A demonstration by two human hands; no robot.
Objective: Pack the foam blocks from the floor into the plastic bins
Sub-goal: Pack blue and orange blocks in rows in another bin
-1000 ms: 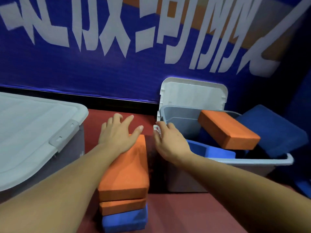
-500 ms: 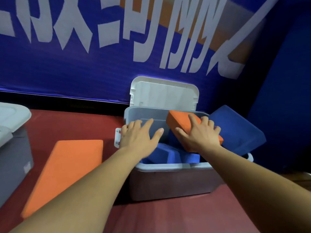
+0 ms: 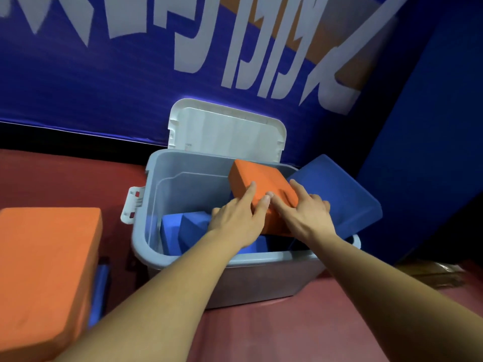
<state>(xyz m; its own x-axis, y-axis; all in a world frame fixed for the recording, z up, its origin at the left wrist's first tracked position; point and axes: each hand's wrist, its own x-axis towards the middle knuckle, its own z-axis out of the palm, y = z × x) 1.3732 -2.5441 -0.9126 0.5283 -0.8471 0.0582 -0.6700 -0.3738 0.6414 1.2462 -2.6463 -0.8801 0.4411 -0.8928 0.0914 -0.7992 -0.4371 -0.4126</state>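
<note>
A grey plastic bin point(image 3: 235, 259) stands open on the red floor, its white lid point(image 3: 227, 131) propped against the wall behind it. An orange foam block point(image 3: 258, 178) lies tilted in the bin's right half. My left hand point(image 3: 235, 220) and my right hand point(image 3: 305, 212) both rest on its top face, fingers straight, fingertips nearly meeting. Blue foam blocks point(image 3: 188, 231) sit lower in the bin. A large blue block point(image 3: 339, 197) leans over the bin's right rim.
At the left edge another orange foam block point(image 3: 44, 262) lies on top of a stack, with a blue block point(image 3: 98, 291) showing beneath it. A blue banner wall runs behind the bin, and a blue panel point(image 3: 431, 152) closes the right side.
My left hand went from the stack on the left across the bin onto the orange block. My right hand moved from the bin's corner onto the same block. The view swung right.
</note>
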